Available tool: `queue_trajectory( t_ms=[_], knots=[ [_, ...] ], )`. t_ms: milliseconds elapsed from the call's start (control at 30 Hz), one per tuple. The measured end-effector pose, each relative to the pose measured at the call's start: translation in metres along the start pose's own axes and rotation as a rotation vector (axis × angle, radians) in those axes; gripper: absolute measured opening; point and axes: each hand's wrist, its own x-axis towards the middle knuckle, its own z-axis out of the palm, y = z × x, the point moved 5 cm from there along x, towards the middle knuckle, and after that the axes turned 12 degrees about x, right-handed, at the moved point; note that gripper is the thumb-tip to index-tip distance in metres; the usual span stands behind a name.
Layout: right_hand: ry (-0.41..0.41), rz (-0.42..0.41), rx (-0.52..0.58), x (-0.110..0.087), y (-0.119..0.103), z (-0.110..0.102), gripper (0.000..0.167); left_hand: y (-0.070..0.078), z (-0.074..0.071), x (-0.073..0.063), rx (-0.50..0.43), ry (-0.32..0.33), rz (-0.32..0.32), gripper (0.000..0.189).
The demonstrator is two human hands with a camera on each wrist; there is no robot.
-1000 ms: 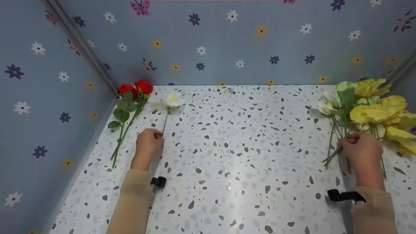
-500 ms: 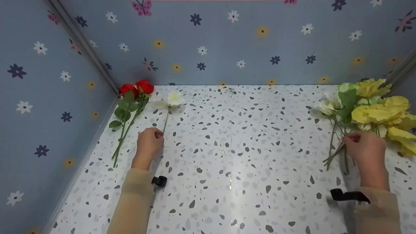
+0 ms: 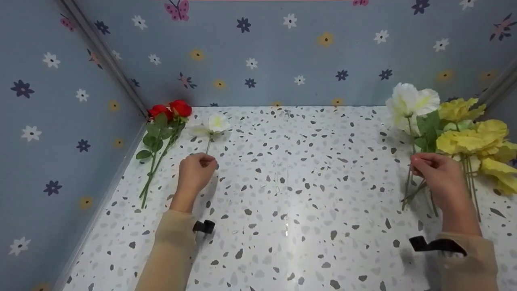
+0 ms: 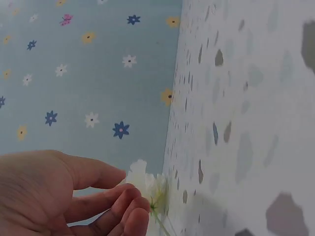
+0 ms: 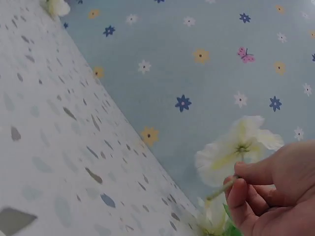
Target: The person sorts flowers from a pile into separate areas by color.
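"At the right side of the table (image 3: 303, 202), what is my right hand (image 3: 443, 177) gripping?"

"Your thumb and forefinger pinch the stem (image 5: 222, 189) of a yellow-streaked white flower (image 3: 408, 101). You hold it up off the table, its head overlapping the patterned back wall (image 3: 274, 48) in the head view. From your right wrist, a short length of stem sticks out past your fingertips."

"And my left hand (image 3: 197, 171)?"

"Well apart from your right, over the table. Your fingers are loosely bent, thumb tip close to the forefinger, with nothing visible between them. Nearest is a second white flower (image 3: 218, 123), lying on the table just beyond your hand, its stem running back toward you. Whether you touch that stem, I cannot tell."

"What lies around them?"

"Near that flower, by the far left corner, you have two red roses (image 3: 180, 108), their leafy stems pointing your way. Large yellow flowers (image 3: 472, 139) are bunched just beyond your right hand, with green leaves (image 3: 430, 125) between them and the bloom you hold. Crossed stems (image 3: 411, 197) lie just left of your right hand. You wear beige sleeves (image 3: 167, 250)."
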Motion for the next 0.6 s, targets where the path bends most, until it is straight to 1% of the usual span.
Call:
queue_trajectory(
  t_ms=[33, 100, 200, 300, 333, 400, 500, 600],
  knots=[
    [-0.015, -0.005, 0.087, 0.0, 0.0, 0.008, 0.018, 0.006, 0.002, -0.002, -0.017, 0.006, 0.006, 0.023],
    [-0.048, -0.018, 0.233, 0.0, 0.001, 0.026, 0.014, 0.019, 0.007, -0.007, -0.037, 0.014, 0.02, 0.023],
    [-0.084, -0.025, 0.271, -0.001, 0.006, 0.055, 0.019, 0.042, 0.018, -0.018, -0.086, 0.014, 0.061, 0.025],
    [-0.118, -0.02, 0.256, -0.005, 0.012, 0.087, 0.025, 0.064, 0.032, -0.031, -0.166, -0.019, 0.111, 0.026],
    [-0.13, -0.015, 0.246, -0.007, 0.015, 0.097, 0.027, 0.071, 0.037, -0.036, -0.192, -0.039, 0.125, 0.025],
    [-0.161, -0.012, 0.237, -0.013, 0.02, 0.119, 0.03, 0.084, 0.047, -0.047, -0.245, -0.103, 0.149, 0.025],
    [-0.206, -0.01, 0.252, -0.024, 0.029, 0.149, 0.033, 0.102, 0.062, -0.064, -0.315, -0.225, 0.178, 0.025],
    [-0.253, -0.014, 0.28, -0.036, 0.036, 0.174, 0.034, 0.117, 0.077, -0.082, -0.392, -0.34, 0.208, 0.026]
  ],
)
